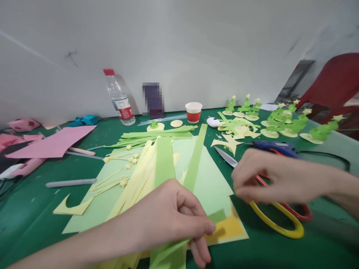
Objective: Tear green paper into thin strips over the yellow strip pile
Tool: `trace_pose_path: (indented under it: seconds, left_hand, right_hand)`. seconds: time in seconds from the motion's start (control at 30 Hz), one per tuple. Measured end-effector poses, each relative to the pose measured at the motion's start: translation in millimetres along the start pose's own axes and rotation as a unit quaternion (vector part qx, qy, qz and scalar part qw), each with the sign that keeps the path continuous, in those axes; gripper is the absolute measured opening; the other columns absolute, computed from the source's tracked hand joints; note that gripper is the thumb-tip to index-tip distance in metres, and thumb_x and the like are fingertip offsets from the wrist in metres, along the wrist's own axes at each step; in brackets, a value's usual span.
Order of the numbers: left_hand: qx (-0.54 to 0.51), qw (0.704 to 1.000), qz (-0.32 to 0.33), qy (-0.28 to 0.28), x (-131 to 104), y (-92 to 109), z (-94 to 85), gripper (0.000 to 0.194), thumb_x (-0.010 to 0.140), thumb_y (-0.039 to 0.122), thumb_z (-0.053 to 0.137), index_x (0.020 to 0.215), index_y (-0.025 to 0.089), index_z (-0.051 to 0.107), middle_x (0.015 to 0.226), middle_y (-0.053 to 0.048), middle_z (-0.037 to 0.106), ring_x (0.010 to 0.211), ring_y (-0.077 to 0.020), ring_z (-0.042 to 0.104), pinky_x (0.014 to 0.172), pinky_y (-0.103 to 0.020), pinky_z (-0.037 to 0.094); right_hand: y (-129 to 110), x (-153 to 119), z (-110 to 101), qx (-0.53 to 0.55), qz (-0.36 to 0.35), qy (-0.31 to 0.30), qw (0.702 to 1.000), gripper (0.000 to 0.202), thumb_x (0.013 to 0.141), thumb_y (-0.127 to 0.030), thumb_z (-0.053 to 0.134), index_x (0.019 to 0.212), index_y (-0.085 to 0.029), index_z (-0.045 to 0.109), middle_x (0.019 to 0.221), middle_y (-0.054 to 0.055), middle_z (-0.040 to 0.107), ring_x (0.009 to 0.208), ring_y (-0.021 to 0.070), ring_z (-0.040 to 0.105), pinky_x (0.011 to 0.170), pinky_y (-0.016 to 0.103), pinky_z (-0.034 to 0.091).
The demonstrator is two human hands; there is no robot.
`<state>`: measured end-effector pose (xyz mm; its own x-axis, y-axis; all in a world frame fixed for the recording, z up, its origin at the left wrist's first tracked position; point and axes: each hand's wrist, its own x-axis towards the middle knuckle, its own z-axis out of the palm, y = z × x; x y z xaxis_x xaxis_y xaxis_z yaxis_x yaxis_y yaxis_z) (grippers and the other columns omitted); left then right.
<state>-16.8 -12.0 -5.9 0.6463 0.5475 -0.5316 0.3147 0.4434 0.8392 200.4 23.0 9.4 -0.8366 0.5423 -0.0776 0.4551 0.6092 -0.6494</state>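
My left hand [179,220] is closed in a pinch on a green paper strip [217,216], whose short end sticks out past the fingertips. Below it are more green strip and a yellow-orange piece [230,228] on pale green sheets [213,175]. My right hand [260,177], slightly blurred, is curled with thumb and fingers together, above the middle of the scissors [288,224] with red and yellow handles. Whether it touches them or pinches something small is hidden. Pale yellow strips [137,168] and wide green strips [165,158] lie beyond my left hand.
Small green paper plants [283,119] on round bases stand back right, near a glue gun [275,146] and paper scraps [238,130]. A paper cup [193,112] and bottle [122,101] stand at the back. Pink paper [56,142] and a glue stick [71,182] lie left.
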Motion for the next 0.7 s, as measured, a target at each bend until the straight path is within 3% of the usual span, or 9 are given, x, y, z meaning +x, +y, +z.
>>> trace_pose_path:
  seconds: [0.13, 0.27, 0.4, 0.47, 0.7]
  left_hand:
    - [0.006, 1.000, 0.009, 0.016, -0.2, 1.2, -0.1, 0.015, 0.071, 0.021, 0.062, 0.057, 0.014, 0.062, 0.057, 0.001, 0.068, 0.054, -0.0109, 0.064, 0.058, -0.018, 0.049]
    - [0.012, 1.000, 0.011, 0.026, 2.9, -0.7, 2.9, 0.015, 0.072, 0.023, 0.061, 0.061, 0.014, 0.064, 0.062, 0.001, 0.069, 0.056, -0.0114, 0.064, 0.058, -0.018, 0.049]
    - [0.144, 0.986, 0.044, 0.067, 0.8, 2.3, 3.9, 0.025, 0.077, 0.027, 0.056, 0.060, 0.014, 0.067, 0.060, 0.001, 0.068, 0.057, -0.0086, 0.060, 0.057, -0.013, 0.045]
    - [0.199, 0.977, 0.051, 0.060, -2.0, 5.0, 3.0, 0.027, 0.079, 0.030, 0.055, 0.063, 0.014, 0.069, 0.063, 0.001, 0.068, 0.058, -0.0085, 0.059, 0.057, -0.012, 0.043]
    - [0.253, 0.963, 0.069, 0.063, -2.6, 0.9, 3.7, 0.032, 0.082, 0.041, 0.051, 0.082, 0.017, 0.072, 0.071, 0.001, 0.070, 0.056, -0.0076, 0.054, 0.048, -0.013, 0.036]
  right_hand:
    - [-1.0, -2.3, -7.7, 0.035, 0.046, 0.068, 0.996, 0.028, 0.084, -0.027, 0.045, 0.063, -0.014, 0.060, 0.052, -0.001, 0.053, 0.047, 0.0066, 0.046, 0.044, 0.017, 0.034]
    - [-15.3, 4.9, 9.1, 0.040, 0.024, 0.002, 0.999, 0.021, 0.082, -0.026, 0.049, 0.074, -0.014, 0.064, 0.066, 0.002, 0.061, 0.059, 0.0092, 0.052, 0.053, 0.017, 0.040]
    - [-20.6, 7.9, 21.1, 0.057, 0.043, -0.008, 0.997, 0.026, 0.082, -0.023, 0.046, 0.065, -0.013, 0.063, 0.056, 0.001, 0.055, 0.056, 0.0091, 0.047, 0.053, 0.018, 0.039]
    - [-20.4, 7.3, 21.4, 0.068, 0.057, -0.006, 0.996, 0.026, 0.081, -0.023, 0.046, 0.063, -0.013, 0.062, 0.057, 0.001, 0.053, 0.059, 0.0100, 0.046, 0.054, 0.018, 0.037]
    - [-18.8, 9.0, 27.7, 0.092, 0.089, 0.015, 0.992, 0.028, 0.077, -0.020, 0.047, 0.050, -0.015, 0.046, 0.049, -0.004, 0.032, 0.050, 0.0067, 0.031, 0.048, 0.019, 0.028]
